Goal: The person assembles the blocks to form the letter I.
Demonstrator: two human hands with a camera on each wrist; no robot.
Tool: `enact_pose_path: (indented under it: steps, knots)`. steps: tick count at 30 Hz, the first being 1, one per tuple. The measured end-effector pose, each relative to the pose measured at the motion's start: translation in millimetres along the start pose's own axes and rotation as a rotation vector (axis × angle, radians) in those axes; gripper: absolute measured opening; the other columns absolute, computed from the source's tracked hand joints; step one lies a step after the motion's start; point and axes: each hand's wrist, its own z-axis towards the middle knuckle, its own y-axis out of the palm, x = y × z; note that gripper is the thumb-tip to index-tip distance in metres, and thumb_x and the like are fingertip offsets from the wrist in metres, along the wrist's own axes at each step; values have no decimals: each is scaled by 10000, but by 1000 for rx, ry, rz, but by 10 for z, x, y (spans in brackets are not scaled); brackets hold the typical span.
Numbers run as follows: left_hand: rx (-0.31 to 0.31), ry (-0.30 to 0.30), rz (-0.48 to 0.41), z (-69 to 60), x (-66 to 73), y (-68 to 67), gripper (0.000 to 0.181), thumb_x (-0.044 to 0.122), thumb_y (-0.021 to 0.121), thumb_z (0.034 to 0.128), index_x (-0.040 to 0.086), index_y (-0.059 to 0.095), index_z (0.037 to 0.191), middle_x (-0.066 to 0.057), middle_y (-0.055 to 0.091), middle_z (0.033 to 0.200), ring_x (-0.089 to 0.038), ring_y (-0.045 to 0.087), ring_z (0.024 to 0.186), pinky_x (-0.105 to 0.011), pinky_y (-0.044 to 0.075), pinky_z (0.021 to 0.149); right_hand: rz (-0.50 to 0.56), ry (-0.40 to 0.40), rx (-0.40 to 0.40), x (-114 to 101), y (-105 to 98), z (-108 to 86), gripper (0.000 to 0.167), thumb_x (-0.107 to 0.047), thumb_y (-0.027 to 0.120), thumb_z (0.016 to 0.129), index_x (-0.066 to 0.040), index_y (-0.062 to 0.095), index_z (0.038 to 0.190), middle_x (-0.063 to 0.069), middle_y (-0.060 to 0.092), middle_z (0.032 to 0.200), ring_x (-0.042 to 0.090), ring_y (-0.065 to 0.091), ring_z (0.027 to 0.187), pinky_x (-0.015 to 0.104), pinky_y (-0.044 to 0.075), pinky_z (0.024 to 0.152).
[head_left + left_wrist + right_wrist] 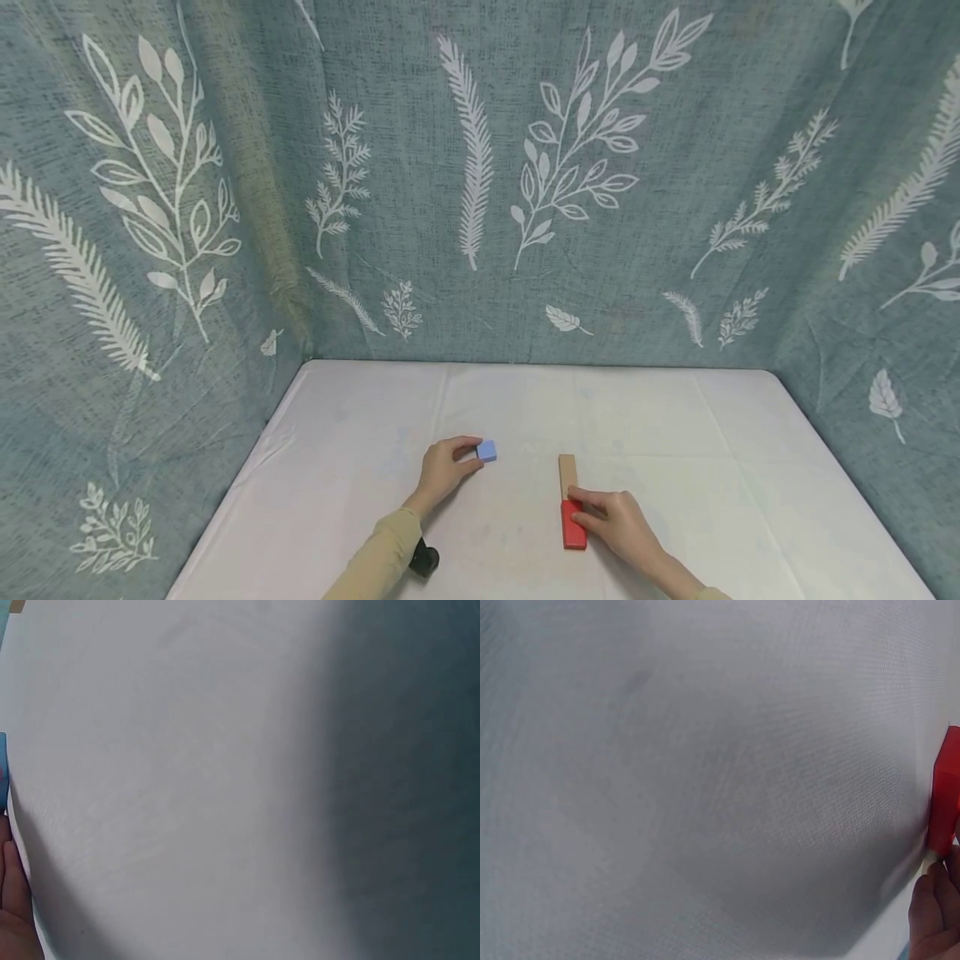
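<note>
A small light-blue block is pinched at its left side between the thumb and fingers of my left hand, near the middle of the table. To the right, a red block lies lengthwise with a natural-wood block in line at its far end. My right hand holds the red block from the right, its fingertips near where red and wood meet. The left wrist view catches only an edge of the blue block. In the right wrist view the red block shows above my fingertips.
White cloth covers the table. A blue-green curtain with white leaf prints closes off the back and both sides. A dark round object shows beside my left sleeve.
</note>
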Motion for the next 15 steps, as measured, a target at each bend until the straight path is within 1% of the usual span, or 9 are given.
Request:
enact_pose_path:
  steps: [6, 9, 11, 15]
  knots:
    - [0, 7, -21, -6, -6, 4, 323, 63, 760, 763, -15, 689, 1068, -196, 689, 1104, -344, 653, 1053, -411, 541, 913, 0, -4, 6, 3, 0, -2, 345, -126, 748, 790, -5, 695, 1109, 109, 692, 1136, 301, 638, 1082, 345, 574, 859]
    - [-6, -12, -43, -5, -4, 0, 324, 63, 760, 764, -10, 689, 1071, -193, 688, 1108, -340, 654, 1054, -398, 543, 916, -1, -1, 8, -1, 1, -2, 344, -129, 746, 790, -6, 694, 1107, 111, 691, 1136, 305, 637, 1083, 349, 571, 863]
    - [-18, 3, -41, 0, -7, -8, 324, 59, 758, 766, -20, 685, 1071, -204, 688, 1100, -347, 660, 1036, -392, 552, 900, -4, 1, 7, -6, 0, -1, 345, -131, 746, 791, -7, 693, 1108, 114, 690, 1136, 307, 635, 1085, 352, 569, 866]
    - [-55, -2, -71, 26, -7, -37, 316, 46, 749, 776, -29, 681, 1074, -213, 687, 1093, -341, 672, 1013, -360, 565, 880, -8, 4, 4, -15, -4, 3, 348, -135, 744, 794, -9, 692, 1114, 113, 688, 1140, 307, 631, 1092, 354, 568, 868]
